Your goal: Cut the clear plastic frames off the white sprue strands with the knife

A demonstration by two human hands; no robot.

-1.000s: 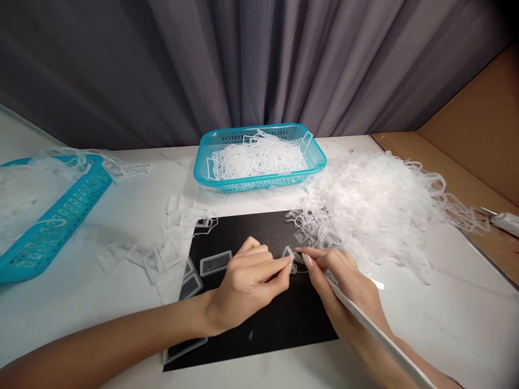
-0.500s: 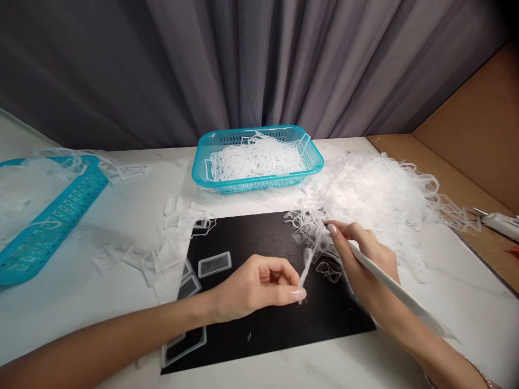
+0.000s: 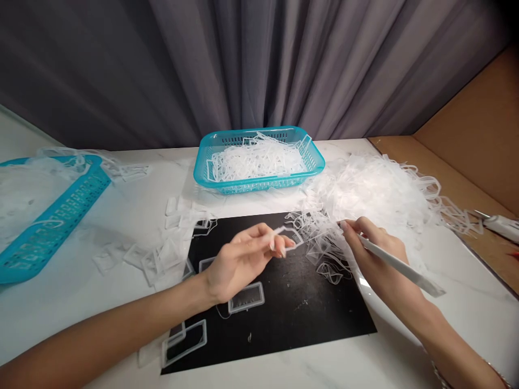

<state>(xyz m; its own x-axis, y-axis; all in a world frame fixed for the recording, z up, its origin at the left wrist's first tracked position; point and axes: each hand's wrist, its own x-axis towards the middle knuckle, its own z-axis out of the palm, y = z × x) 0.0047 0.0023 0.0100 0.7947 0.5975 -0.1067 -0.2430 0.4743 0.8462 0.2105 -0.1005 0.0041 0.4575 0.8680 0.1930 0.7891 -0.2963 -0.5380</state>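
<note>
My left hand (image 3: pixel 249 262) is raised over a black mat (image 3: pixel 308 319), its fingers pinching a small translucent plastic frame (image 3: pixel 299 237). My right hand (image 3: pixel 379 254) grips a slim tool with a flat white handle (image 3: pixel 405 268); its tip is too hard to make out. Thin clear plastic scraps (image 3: pixel 328 243) lie close to the left of the right hand. Below my left hand a rectangular clear frame (image 3: pixel 246 297) rests on the mat, a fine strand beside it. Another frame (image 3: pixel 184 343) lies at the mat's lower left corner.
Behind the mat stands a blue basket (image 3: pixel 259 186) full of thin frames. A large heap of clear plastic pieces (image 3: pixel 373 189) spreads at the right. Another blue basket (image 3: pixel 60 216) is at the left, near loose frames (image 3: pixel 156 259). A white-handled tool (image 3: pixel 500 226) lies far right.
My left hand has moved up and left, now holding a frame clear of the tool. A frame now lies on the mat beneath it. My right hand has shifted slightly right.
</note>
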